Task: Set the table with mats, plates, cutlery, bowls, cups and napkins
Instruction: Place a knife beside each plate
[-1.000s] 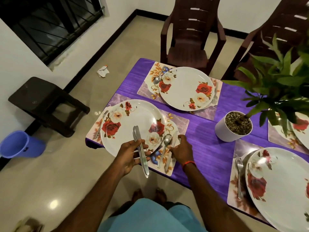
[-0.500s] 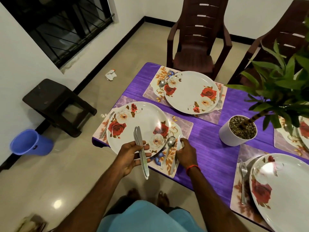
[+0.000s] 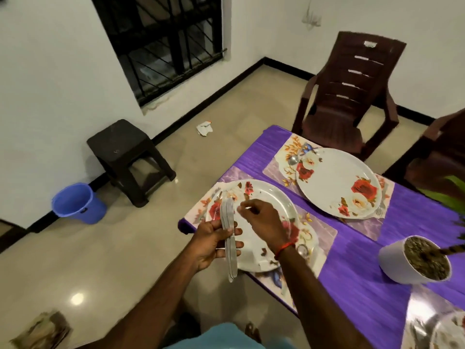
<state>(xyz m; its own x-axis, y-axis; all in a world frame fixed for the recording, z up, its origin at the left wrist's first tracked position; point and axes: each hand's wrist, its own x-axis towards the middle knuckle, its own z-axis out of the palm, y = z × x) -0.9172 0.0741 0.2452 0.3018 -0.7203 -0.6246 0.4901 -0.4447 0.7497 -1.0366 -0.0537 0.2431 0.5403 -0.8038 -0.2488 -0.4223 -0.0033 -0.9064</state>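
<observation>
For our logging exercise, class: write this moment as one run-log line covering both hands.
left hand: grips knives | right hand: above near plate, fingers curled, grip unclear | stage: cutlery

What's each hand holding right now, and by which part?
Left hand grips the knives around their middle. Right hand: fingers curled, contents unclear.

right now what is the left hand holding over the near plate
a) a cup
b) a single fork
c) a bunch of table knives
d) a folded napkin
c: the left hand grips several knives stacked together as one bundle, held above the near plate; no napkin, cup or lone fork is in that hand.
</observation>
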